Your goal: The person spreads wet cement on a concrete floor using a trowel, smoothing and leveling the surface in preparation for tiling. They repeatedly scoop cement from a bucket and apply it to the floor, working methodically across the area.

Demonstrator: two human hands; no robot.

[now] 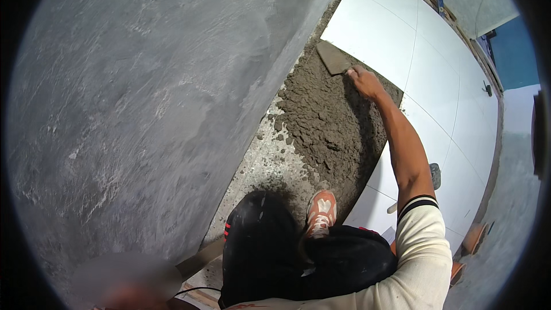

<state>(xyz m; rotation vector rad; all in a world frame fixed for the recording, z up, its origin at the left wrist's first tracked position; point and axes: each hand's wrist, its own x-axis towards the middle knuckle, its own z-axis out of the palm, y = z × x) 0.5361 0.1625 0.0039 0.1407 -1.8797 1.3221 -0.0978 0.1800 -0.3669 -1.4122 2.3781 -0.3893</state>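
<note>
My right hand (364, 82) is closed on a trowel, whose handle is hidden in the grip. The flat, mortar-coated trowel blade (333, 57) lies on the wet grey mortar (329, 125), close to the edge of a large white floor tile (374, 21). The mortar fills the gap between the laid tiles and the grey plastered wall, with a rough, lumpy surface. My left hand is out of view.
Rough plastered wall (150, 107) rises at the left. White tiles (434, 103) cover the floor at the right, with a dark-headed tool (435, 176) behind my arm. My shoe (322, 211) stands at the mortar's near edge. Orange containers (473, 239) sit at the lower right.
</note>
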